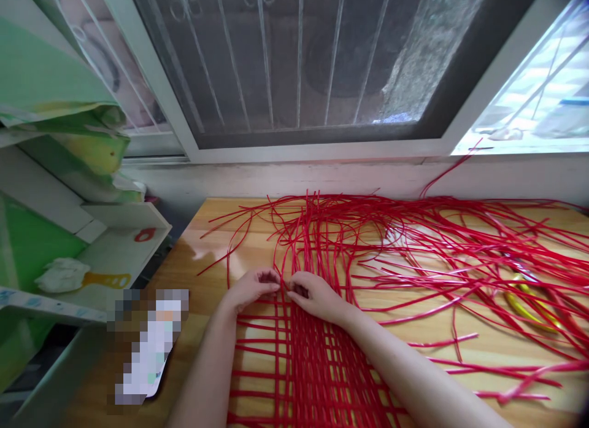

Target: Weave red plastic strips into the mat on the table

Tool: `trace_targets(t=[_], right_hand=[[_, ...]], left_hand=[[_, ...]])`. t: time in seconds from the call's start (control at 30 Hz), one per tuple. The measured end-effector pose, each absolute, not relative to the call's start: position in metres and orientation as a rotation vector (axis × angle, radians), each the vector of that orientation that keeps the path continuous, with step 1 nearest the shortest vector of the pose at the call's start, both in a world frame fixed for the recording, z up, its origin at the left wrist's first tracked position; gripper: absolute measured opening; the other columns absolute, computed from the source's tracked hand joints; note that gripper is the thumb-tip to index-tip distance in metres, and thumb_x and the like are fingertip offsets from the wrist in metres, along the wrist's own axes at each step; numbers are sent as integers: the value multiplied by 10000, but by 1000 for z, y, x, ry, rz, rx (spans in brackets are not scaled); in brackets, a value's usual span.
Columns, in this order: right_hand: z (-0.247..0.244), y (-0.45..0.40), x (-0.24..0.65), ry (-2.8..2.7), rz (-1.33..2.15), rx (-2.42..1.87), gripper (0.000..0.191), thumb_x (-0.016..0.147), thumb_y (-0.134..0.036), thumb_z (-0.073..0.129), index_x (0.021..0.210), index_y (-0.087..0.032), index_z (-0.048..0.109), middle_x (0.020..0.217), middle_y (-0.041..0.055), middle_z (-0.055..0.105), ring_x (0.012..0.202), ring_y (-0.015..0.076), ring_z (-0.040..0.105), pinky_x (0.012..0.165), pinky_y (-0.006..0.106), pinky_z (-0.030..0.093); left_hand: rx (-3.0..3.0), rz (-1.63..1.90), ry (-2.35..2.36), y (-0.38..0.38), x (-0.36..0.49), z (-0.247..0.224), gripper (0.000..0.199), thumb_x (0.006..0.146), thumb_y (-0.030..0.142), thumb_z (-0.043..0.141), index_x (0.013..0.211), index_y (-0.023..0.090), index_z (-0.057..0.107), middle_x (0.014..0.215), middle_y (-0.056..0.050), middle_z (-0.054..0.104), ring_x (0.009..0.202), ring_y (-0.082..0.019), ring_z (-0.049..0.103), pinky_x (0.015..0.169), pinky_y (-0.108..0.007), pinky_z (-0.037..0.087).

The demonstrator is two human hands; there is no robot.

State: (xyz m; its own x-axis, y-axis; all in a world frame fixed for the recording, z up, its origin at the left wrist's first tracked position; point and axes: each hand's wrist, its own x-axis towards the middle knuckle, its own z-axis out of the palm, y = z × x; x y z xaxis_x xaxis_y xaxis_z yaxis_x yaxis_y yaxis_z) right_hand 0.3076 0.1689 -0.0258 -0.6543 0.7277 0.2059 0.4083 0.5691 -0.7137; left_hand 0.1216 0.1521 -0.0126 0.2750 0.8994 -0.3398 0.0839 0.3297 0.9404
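Observation:
A panel of woven red strands (317, 360) lies on the wooden table, its weave dense in the middle and looser on the left, where crosswise strands stick out. My left hand (257, 288) is at the panel's upper left edge, fingers curled and pinched on a red strand. Close beside it, my right hand (317, 298) rests over the weave with thumb and fingertips pinched together at the same strands. The fingertips almost meet. Exactly which strand each hand grips is partly hidden by the fingers.
Loose red strands (432, 231) spread in a tangle across the back and right of the wooden table (197, 244). Yellow-handled pliers or cutters (529, 302) lie under them. A blurred-out flat object (151, 348) is at left. A shelf (124, 250) and a window (294, 151) border the table.

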Motion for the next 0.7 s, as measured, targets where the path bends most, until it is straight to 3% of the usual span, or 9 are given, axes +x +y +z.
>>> trace_targets(t=[0.13, 0.4, 0.53, 0.7], right_hand=[[-27, 167, 310, -2315, 856, -890, 64, 742, -146, 500, 781, -191, 523, 695, -12, 508, 644, 118, 441, 591, 221, 337], [-28, 168, 310, -2376, 795, -868, 134, 712, -104, 511, 814, -183, 542, 722, -3, 521, 665, 119, 452, 613, 228, 353], [-29, 168, 309, -2381, 787, -876, 116, 718, -110, 494, 797, -182, 538, 711, -3, 519, 657, 118, 451, 606, 227, 353], [-27, 167, 311, -2356, 831, -882, 213, 684, -70, 461, 851, -186, 526, 710, -7, 517, 651, 116, 461, 600, 225, 361]], left_hand=[[1287, 763, 1291, 154, 122, -7, 212, 600, 298, 651, 737, 145, 600, 709, -6, 610, 667, -116, 542, 686, -253, 411], [1515, 748, 1692, 153, 108, -7, 271, 621, 340, 623, 814, 150, 606, 814, -39, 636, 672, -134, 546, 645, -250, 420], [1529, 608, 1696, 152, 104, -9, 259, 640, 380, 604, 760, 152, 630, 759, -42, 654, 694, -156, 569, 660, -264, 427], [1415, 622, 1579, 154, 113, -16, 314, 620, 361, 632, 837, 134, 635, 843, -77, 671, 784, -185, 600, 706, -278, 439]])
